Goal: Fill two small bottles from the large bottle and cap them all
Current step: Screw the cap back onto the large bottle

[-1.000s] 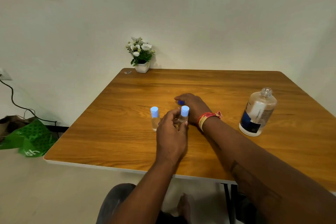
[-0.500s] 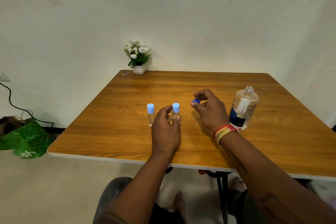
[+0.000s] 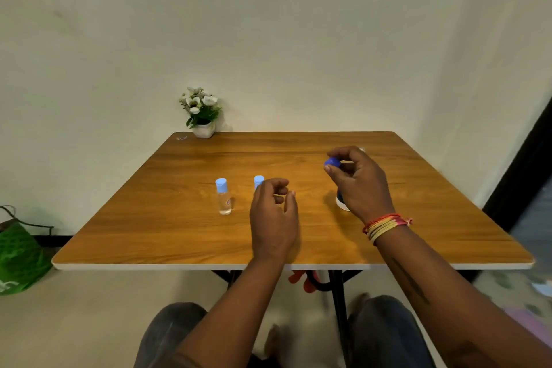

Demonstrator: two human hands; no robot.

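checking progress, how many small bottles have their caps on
2. One capped small bottle stands alone left of centre on the table; the second stands right of it, mostly hidden behind the left hand, with only its light blue cap showing.

Two small clear bottles with light blue caps stand upright: the left small bottle [image 3: 223,196] in full view, the right small bottle [image 3: 258,182] beside it, only its cap showing. The dark blue cap [image 3: 332,162] hangs above the mostly hidden large bottle [image 3: 341,202], far right of them.

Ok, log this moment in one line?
right hand: pinches dark blue cap | left hand: open, beside light-blue-capped small clear bottle | large bottle: mostly hidden
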